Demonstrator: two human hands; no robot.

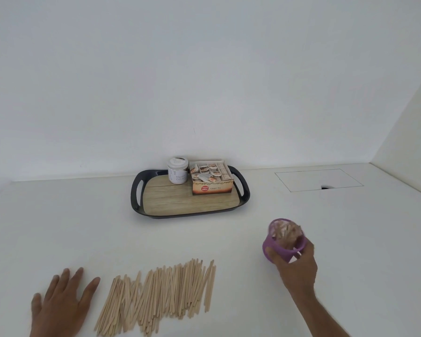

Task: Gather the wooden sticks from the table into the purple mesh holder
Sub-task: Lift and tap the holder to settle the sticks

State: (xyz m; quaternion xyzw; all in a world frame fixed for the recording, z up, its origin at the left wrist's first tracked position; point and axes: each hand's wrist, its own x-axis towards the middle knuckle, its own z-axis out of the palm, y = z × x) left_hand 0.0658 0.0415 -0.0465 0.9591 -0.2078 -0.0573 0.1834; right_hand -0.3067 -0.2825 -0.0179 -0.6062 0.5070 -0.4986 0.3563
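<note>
Presently noted, item by item:

Table (83, 227): white surface, bounded at the rear by a wall and at the right by a second wall; a broad bare stretch is seen between the tray and the near edge of the view.

Tray (244, 190): dark-rimmed with a wood-pattern floor, set at centre rear, close to the back wall; a handle opening is seen at each end.

Jar (178, 171): white, upright in the tray's rear left part.

Tea box (213, 184): open-topped, sachets visible, set just beside the jar on its right.

Hatch (319, 180): a flush rectangular panel outlined in the table at rear right, with a small dark notch at its near edge.

Wooden sticks (161, 293): a loose spread is laid flat at near centre, fanned roughly parallel and leaning rightward — well apart from the tray.

Purple mesh holder (283, 242): at right, tilted, mouth turned up and away; sticks are seen inside, blurred. Whether its base touches the table cannot be told.

Right hand (297, 268): fingers and thumb are curled round the holder's lower wall — a firm grasp from the near side.

Left hand (61, 305): laid flat, palm down, fingers straight and spread, nothing held; it is placed just left of the stick pile, with a narrow gap between.

Open room: bare table is seen left of the tray and between pile and holder.
</note>
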